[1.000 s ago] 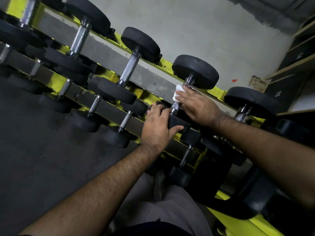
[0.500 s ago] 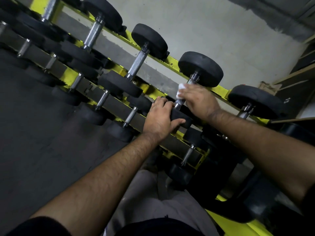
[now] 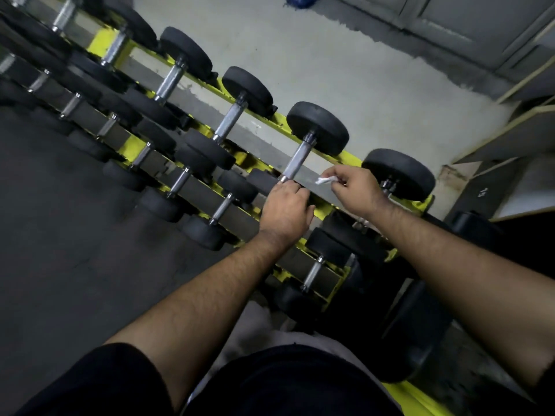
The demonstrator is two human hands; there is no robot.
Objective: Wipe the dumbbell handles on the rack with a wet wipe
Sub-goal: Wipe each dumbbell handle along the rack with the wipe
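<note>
Now the right hand [image 3: 354, 190] pinches the crumpled wet wipe [image 3: 323, 180] in its fingers, just off the handle [image 3: 295, 163]; the left hand [image 3: 285, 208] clenches that dumbbell's near head on the yellow rack [image 3: 348, 157]. This handle looks finished, so next comes the neighbouring dumbbell [image 3: 398, 174].

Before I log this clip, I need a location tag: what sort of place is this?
Most likely a gym's free-weights area. A yellow dumbbell rack holds rows of black dumbbells with metal handles, standing on a concrete floor beside dark matting.
</note>
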